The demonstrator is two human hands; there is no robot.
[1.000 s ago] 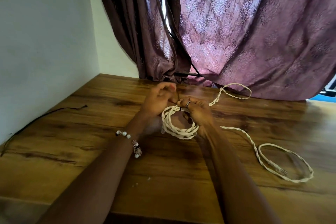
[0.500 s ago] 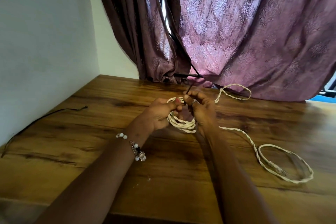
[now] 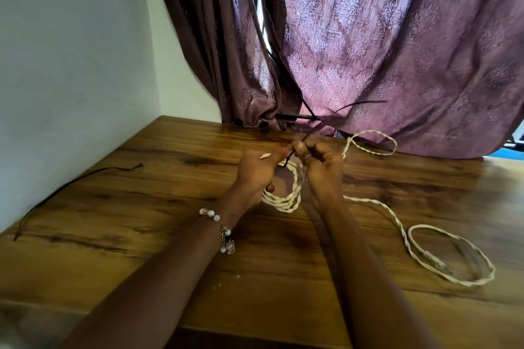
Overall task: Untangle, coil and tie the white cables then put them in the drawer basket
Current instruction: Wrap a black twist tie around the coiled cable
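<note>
Gripping a thin dark tie point(image 3: 300, 147) between them, both hands meet over the middle of the wooden table point(image 3: 170, 235), nearer its far edge. The left hand point(image 3: 256, 171) has its fingers curled round the white cable coil point(image 3: 286, 195), pinching the tie at the top of the loops, and a beaded bracelet point(image 3: 219, 228) sits on that wrist. The right hand point(image 3: 320, 167), a ring on one finger, pinches the tie's upper part, which sticks up and away, blurred against the purple curtain point(image 3: 397, 51). The coil hangs from the hands with its lower loops on or just above the wood; which, I cannot tell. The rest of the cable trails right, one loop point(image 3: 371, 142) by the far edge and a larger loop point(image 3: 453, 258) toward the right edge. A thin black cord point(image 3: 71, 184) lies along the left edge beside the white wall point(image 3: 71, 51).
</note>
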